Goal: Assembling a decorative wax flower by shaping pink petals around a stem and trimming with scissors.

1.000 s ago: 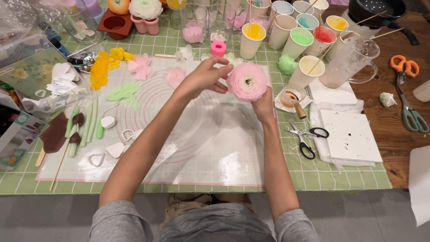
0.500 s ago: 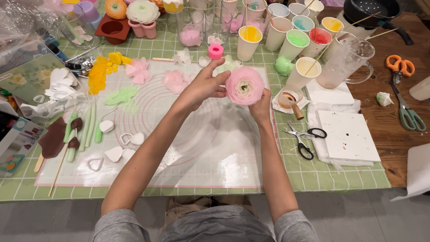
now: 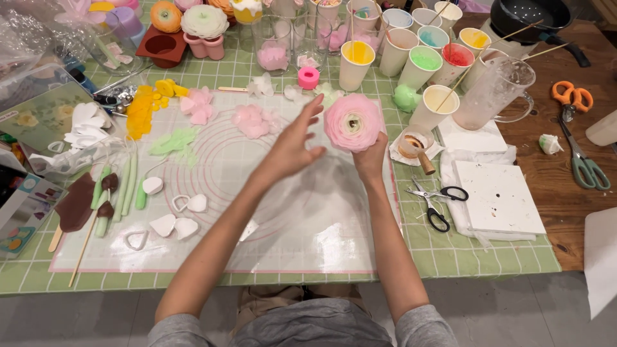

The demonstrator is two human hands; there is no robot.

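A green checked table cover spreads across the work surface, and on it lies a clear mat with pink rings printed on it. Above the mat's far right part, the right hand grips a pink flower from below — fingers closed around its base, the bloom facing up with a pale cream centre. The left hand sits just beside the flower on its left, fingers spread and loosely curled, fingertips near the petals but holding nothing; whether they touch it I cannot tell. Behind the flower stand paper cups of coloured stuff and a clear jug. Right of the wrist lie small black scissors. Loose pink petals rest on the mat to the left — white cutters lie nearer.
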